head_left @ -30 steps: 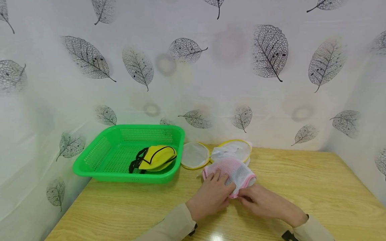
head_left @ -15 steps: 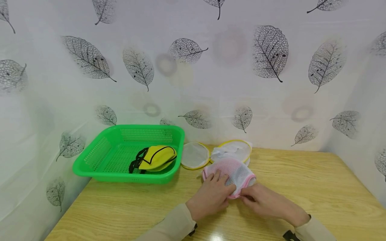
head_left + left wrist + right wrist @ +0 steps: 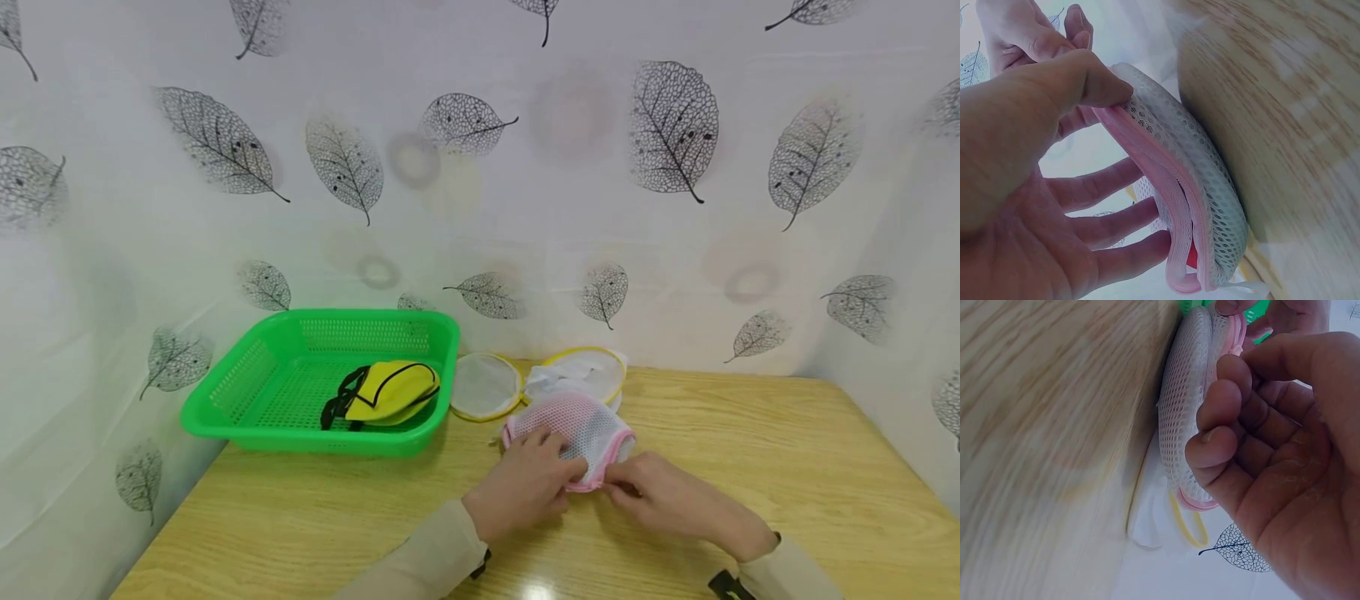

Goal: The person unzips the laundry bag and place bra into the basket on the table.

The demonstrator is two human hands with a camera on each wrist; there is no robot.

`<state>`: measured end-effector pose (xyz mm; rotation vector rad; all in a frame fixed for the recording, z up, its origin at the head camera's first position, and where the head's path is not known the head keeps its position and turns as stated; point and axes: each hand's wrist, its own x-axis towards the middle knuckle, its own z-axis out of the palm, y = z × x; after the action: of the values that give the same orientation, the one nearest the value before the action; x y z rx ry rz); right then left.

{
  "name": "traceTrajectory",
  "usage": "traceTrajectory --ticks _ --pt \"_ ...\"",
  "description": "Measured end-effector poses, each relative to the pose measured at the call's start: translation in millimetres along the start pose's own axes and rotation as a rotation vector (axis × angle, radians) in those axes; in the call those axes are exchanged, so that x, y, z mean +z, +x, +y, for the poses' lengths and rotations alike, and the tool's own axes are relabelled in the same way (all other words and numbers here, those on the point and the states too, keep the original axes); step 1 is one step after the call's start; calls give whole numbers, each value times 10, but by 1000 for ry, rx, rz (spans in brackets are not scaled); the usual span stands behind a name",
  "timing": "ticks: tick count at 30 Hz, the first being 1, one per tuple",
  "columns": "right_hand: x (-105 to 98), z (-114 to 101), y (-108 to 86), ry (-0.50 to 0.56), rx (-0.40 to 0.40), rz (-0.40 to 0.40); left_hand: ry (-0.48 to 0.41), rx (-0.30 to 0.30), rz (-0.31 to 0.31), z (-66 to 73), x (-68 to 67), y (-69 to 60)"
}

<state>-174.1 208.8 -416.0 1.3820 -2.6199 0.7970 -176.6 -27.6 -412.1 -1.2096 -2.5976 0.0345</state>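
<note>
A white mesh laundry bag (image 3: 573,429) with pink zipper edging lies on the table, something pinkish and bluish showing through its net. My left hand (image 3: 528,483) holds it from the left, fingers spread over the top and thumb at the near edge. In the left wrist view the pink edging (image 3: 1179,206) gapes slightly, with a bit of red inside. At the bag's near right corner, my right hand (image 3: 660,500) pinches the pink edge between thumb and index finger. The right wrist view shows its other fingers (image 3: 1219,403) curled. Whether it has the zipper pull is hidden.
A green plastic basket (image 3: 217,417) stands at the left, with a yellow, black-trimmed cloth item (image 3: 393,396) with black straps inside. Behind the laundry bag lie white mesh rounds (image 3: 486,387) with yellow rims. A leaf-print curtain (image 3: 480,208) borders the wooden table (image 3: 765,450).
My right hand has slid slightly to the right along the bag's pink near edge. The left hand keeps its hold on the bag, which stays almost in place.
</note>
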Motion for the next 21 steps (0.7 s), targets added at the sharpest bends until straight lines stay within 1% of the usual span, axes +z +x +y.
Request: traceTrajectory --ticks 4,9,15,21 --pt "3 5 3 10 0 -2 8 4 -15 -2 -5 -2" --pt "1 6 6 27 27 -15 14 7 -22 -2 1 -1" --pt "-24 16 -9 30 42 -5 36 10 -16 -2 0 1" --pt "-35 37 -31 10 48 17 24 14 -21 2 2 -2"
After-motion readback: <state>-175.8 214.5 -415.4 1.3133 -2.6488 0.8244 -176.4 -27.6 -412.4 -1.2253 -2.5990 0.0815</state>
